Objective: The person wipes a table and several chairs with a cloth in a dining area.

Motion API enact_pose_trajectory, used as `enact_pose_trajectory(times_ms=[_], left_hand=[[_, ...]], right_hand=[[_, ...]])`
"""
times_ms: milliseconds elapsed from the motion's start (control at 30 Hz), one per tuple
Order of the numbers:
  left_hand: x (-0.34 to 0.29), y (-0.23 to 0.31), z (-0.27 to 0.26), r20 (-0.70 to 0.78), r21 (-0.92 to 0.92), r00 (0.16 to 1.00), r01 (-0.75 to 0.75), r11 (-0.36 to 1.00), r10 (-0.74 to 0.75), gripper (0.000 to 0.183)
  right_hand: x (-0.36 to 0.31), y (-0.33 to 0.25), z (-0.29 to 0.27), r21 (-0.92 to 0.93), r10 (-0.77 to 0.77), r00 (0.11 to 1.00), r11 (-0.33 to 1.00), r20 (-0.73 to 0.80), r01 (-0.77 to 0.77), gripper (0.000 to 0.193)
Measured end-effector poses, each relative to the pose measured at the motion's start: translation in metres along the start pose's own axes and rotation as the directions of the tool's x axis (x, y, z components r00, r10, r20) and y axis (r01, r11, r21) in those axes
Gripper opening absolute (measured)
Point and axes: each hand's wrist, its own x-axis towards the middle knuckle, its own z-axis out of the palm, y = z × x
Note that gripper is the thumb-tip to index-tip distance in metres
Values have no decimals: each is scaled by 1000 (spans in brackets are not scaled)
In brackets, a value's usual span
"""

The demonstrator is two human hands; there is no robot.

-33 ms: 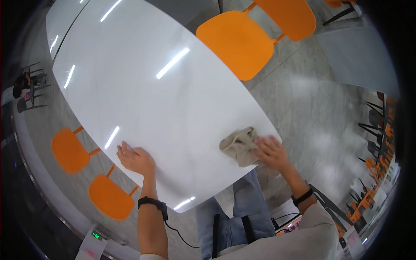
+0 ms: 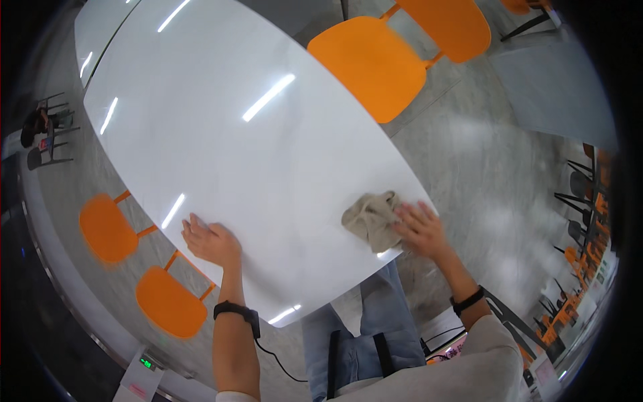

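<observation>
A crumpled beige cloth [image 2: 370, 220] lies on the white tabletop [image 2: 268, 161], close to its near right edge. Palm down, my right hand [image 2: 420, 231] has the cloth's right side under its inner fingers, while its outer fingers spread past the cloth toward the table edge. What the thumb does is hidden. Toward the table's left edge, my left hand [image 2: 211, 242] is over the surface with nothing in it, fingers loosely bent and apart. A black band [image 2: 234, 311] is on my left wrist, and another dark band [image 2: 467, 301] on my right.
An orange chair [image 2: 370, 67] stands beyond the table's right edge. Two more orange chairs [image 2: 107, 228] are tucked along the left side. A thin black cable [image 2: 284, 370] hangs by my left forearm. Several dark and orange chairs [image 2: 569, 295] line the far right.
The cloth and my right hand have slid together slightly away from me. My left hand stays nearly where it was.
</observation>
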Motion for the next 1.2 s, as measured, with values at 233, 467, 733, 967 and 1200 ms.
enact_pose_trajectory(times_ms=[233,467,733,967,1200], left_hand=[[0,4,0,116,39,990,80,996,-84,59],[-45,-149,-83,200,-736,929,-68,673,312,55],[-196,-361,-165,607,-509,782,521,685,-144,38],[-229,-313,-188,656,-521,754,495,696,-45,35],[-191,-198,-207,677,-542,731,410,734,91,36]], right_hand=[[54,-54,15,-90,404,896,901,-182,-424,45],[111,-218,79,-73,514,825,837,-234,-542,53],[160,-437,144,86,-32,995,996,-93,40,53],[76,-420,132,226,-409,911,893,49,389,39],[16,-222,81,-28,-63,992,998,-107,61,45]])
